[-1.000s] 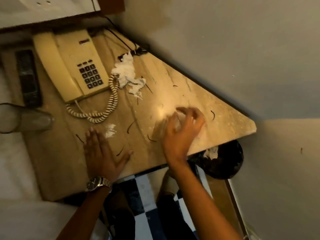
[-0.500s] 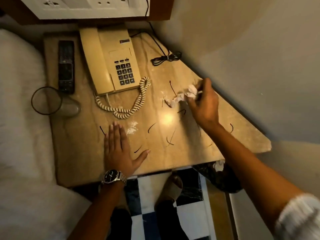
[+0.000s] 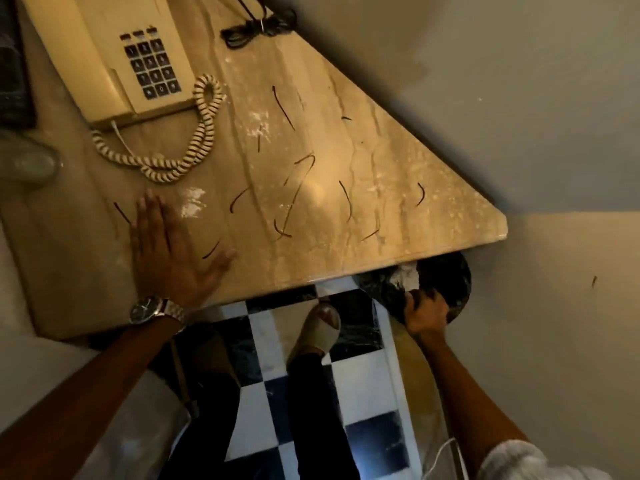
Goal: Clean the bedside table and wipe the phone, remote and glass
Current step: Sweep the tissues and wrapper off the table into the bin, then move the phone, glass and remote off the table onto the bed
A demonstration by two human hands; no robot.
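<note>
With the left hand [image 3: 173, 251] laid flat on the table [image 3: 398, 168] and the right hand [image 3: 426, 313] curled at the bin [image 3: 450, 275], its hold undeterminable, strands [image 3: 284, 108] and dust [image 3: 192, 206] are left unswept, and phone [image 3: 114, 53], remote [image 3: 14, 71] and glass [image 3: 27, 164], grouped far left, are judged unwiped.

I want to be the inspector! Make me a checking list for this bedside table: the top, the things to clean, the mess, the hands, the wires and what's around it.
Surface: marble table top, white powdery smears.
Job's things: phone with handset on cradle; remote cut off at left edge; glass, blurred.
Clutter: thin dark strands scattered over the top.
Hands: left hand flat on the table top; right hand down at the bin, grip unclear.
Cables: coiled cord beside phone; black cable bundled near wall.
Surroundings: black bin holding white tissue, checkered floor.
</note>
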